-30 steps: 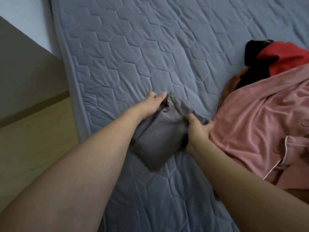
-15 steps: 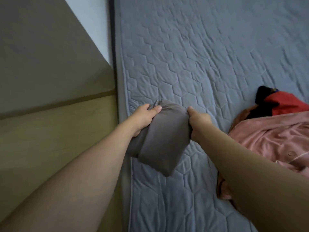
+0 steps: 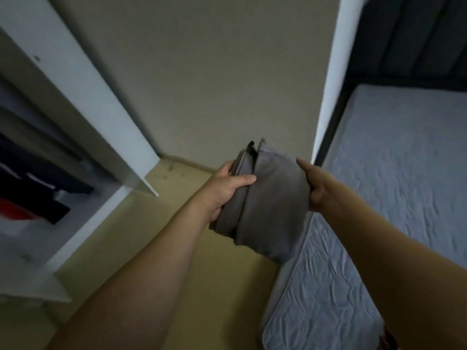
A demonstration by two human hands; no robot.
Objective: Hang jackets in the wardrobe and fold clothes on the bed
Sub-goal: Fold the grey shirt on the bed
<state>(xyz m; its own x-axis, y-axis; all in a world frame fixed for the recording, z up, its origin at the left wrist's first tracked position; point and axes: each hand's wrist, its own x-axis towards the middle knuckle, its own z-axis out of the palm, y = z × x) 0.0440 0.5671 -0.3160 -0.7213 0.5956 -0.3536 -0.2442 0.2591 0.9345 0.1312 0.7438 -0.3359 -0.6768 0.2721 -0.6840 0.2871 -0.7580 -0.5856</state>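
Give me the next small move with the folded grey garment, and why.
Probably carry it left toward the open wardrobe. Both the left hand and right hand grip the folded grey garment, held in the air over the floor beside the bed, with clothes visible inside the wardrobe.

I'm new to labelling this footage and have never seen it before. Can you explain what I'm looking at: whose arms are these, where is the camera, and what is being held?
There is no machine here. A person wears a wide-angle camera on the head, so you look forward and down along their own arms. The left hand and the right hand grip a folded grey garment from either side, in the air above the yellowish floor. On the right is the bed with its quilted grey cover. On the left is an open wardrobe, blurred, with dark clothes and something red inside.
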